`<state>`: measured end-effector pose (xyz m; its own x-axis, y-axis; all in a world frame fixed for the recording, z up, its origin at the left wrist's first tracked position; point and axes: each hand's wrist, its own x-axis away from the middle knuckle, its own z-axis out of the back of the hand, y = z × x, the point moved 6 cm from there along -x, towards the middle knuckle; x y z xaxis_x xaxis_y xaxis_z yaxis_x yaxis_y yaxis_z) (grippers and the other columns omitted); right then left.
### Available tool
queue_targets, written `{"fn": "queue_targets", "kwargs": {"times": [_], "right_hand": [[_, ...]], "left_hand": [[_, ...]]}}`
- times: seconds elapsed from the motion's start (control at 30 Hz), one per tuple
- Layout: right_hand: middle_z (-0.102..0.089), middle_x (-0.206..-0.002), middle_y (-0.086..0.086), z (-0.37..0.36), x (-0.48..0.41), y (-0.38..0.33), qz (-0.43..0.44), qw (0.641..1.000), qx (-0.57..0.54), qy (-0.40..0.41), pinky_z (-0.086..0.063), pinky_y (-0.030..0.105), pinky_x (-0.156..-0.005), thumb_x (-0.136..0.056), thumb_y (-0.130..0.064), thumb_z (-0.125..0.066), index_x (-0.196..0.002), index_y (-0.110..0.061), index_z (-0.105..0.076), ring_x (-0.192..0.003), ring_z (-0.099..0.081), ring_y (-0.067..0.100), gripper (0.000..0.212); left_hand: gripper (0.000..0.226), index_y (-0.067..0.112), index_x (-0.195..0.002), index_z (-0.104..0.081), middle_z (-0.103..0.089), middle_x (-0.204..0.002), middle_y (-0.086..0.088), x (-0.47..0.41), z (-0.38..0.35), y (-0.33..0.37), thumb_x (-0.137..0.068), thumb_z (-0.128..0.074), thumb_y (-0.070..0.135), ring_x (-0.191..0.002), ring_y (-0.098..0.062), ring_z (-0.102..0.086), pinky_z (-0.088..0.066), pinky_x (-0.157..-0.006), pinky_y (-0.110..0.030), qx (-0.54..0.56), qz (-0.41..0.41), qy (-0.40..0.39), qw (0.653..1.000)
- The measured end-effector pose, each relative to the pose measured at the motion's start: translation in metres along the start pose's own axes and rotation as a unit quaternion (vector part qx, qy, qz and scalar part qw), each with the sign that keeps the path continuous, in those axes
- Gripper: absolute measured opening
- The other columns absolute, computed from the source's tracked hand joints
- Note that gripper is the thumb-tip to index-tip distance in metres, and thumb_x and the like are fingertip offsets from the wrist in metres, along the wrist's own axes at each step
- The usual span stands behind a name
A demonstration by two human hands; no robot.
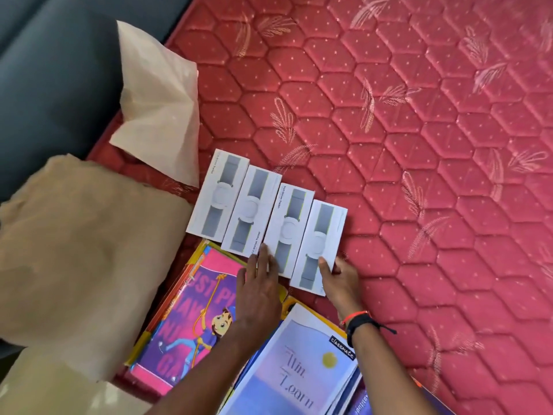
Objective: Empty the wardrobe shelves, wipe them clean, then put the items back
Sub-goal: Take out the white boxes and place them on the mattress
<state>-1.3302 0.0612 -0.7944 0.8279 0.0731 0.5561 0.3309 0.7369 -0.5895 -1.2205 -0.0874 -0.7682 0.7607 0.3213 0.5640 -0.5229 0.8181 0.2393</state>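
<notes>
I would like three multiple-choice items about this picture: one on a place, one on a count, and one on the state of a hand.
1. Where do the white boxes lie?
A. on the red mattress
B. on a wardrobe shelf
C. inside a drawer

2. How many white boxes are in the row?
A. three
B. four
C. six

3. What is the right hand doing?
A. hanging idle
B. gripping the rightmost box at its near end
C. holding a cloth

Answers: 1 A, the quilted red cover shows around the boxes; 2 B, four lie side by side; 3 B, the thumb lies on top of the box.
</notes>
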Motion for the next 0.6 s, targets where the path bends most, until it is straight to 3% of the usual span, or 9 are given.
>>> {"fn": "queue_targets", "kwargs": {"times": [0.07,0.13,0.2,0.27,0.3,0.33,0.43,0.5,0.6], "right_hand": [[-0.035,-0.047,-0.014,0.001,0.007,-0.006,0.007,1.0,0.017,0.012,-0.027,0.02,-0.05,-0.092,-0.021,-0.065,-0.053,-0.027,-0.039,-0.049,-0.035,0.002,0.047],[-0.029,-0.048,-0.013,-0.003,0.013,-0.008,0.01,0.999,0.035,0.005,-0.023,0.017,-0.045,-0.093,-0.02,-0.064,-0.055,-0.031,-0.031,-0.047,-0.03,0.002,0.052],[-0.032,-0.053,-0.015,-0.007,0.013,0.0,-0.008,0.999,0.032,-0.017,-0.026,0.018,-0.05,-0.093,-0.021,-0.063,-0.058,-0.032,-0.036,-0.051,-0.033,0.002,0.046],[-0.05,-0.064,-0.014,-0.008,0.014,0.004,-0.002,0.998,0.038,-0.044,-0.036,0.024,-0.063,-0.093,-0.023,-0.063,-0.074,-0.025,-0.057,-0.063,-0.05,0.011,0.02],[-0.06,-0.074,-0.008,-0.01,0.011,0.005,0.001,0.997,0.029,-0.067,-0.04,0.025,-0.067,-0.093,-0.024,-0.064,-0.089,-0.017,-0.064,-0.074,-0.058,0.016,0.007],[-0.067,-0.087,-0.002,-0.013,0.007,0.01,-0.006,0.996,0.03,-0.084,-0.045,0.027,-0.073,-0.092,-0.026,-0.064,-0.103,-0.013,-0.066,-0.086,-0.062,0.02,0.017],[-0.059,-0.131,0.007,-0.017,0.013,0.015,-0.01,0.994,0.056,-0.093,-0.043,0.042,-0.103,-0.082,-0.053,-0.063,-0.14,-0.014,-0.046,-0.125,-0.051,0.028,0.072],[-0.053,-0.14,0.008,-0.021,0.02,0.021,-0.025,0.995,0.044,-0.09,-0.041,0.045,-0.106,-0.069,-0.068,-0.058,-0.149,-0.015,-0.033,-0.131,-0.047,0.028,0.099],[-0.06,-0.134,0.006,-0.022,0.053,0.011,-0.006,0.994,0.02,-0.103,-0.045,0.046,-0.103,-0.073,-0.057,-0.065,-0.145,-0.017,-0.041,-0.125,-0.055,0.026,0.085]], "left_hand": [[0.076,0.002,-0.135,-0.053,-0.04,-0.151,-0.017,0.005,-0.002,-0.004,-0.064,-0.075,0.013,-0.127,-0.036,-0.05,-0.049,-0.092,-0.051,-0.042,0.006,-0.026,0.999],[0.074,0.006,-0.152,-0.026,-0.01,-0.162,-0.012,0.009,-0.001,-0.004,-0.086,-0.057,0.02,-0.144,-0.035,-0.025,-0.03,-0.11,-0.053,-0.076,-0.013,-0.026,0.997],[0.067,0.009,-0.155,-0.002,0.013,-0.162,-0.009,0.01,0.001,-0.006,-0.1,-0.037,0.023,-0.15,-0.033,0.001,-0.009,-0.118,-0.052,-0.106,-0.031,-0.045,0.993],[0.066,0.011,-0.155,0.006,0.021,-0.161,-0.008,0.013,0.005,-0.007,-0.102,-0.03,0.025,-0.149,-0.032,0.013,0.0,-0.118,-0.052,-0.125,-0.048,-0.064,0.989],[0.066,0.012,-0.155,0.008,0.021,-0.161,-0.008,0.013,0.008,-0.006,-0.102,-0.03,0.026,-0.148,-0.031,0.015,0.002,-0.118,-0.052,-0.122,-0.054,-0.068,0.989],[0.067,0.013,-0.155,0.008,0.02,-0.161,-0.008,0.011,0.006,-0.007,-0.102,-0.03,0.029,-0.148,-0.03,0.015,0.003,-0.118,-0.052,-0.114,-0.059,-0.075,0.989],[0.064,0.017,-0.156,0.003,0.008,-0.163,-0.006,0.023,0.011,-0.015,-0.102,-0.026,0.036,-0.15,-0.027,0.007,-0.001,-0.12,-0.05,-0.096,-0.067,-0.073,0.99],[0.067,0.017,-0.156,-0.002,-0.003,-0.164,-0.005,0.033,0.018,-0.02,-0.096,-0.009,0.046,-0.15,-0.026,-0.001,-0.003,-0.12,-0.048,-0.097,-0.071,-0.069,0.99],[0.076,0.017,-0.155,-0.011,-0.016,-0.162,-0.005,0.065,0.024,-0.03,-0.088,-0.006,0.052,-0.15,-0.026,-0.011,-0.006,-0.119,-0.045,-0.066,-0.061,-0.085,0.992]]}}
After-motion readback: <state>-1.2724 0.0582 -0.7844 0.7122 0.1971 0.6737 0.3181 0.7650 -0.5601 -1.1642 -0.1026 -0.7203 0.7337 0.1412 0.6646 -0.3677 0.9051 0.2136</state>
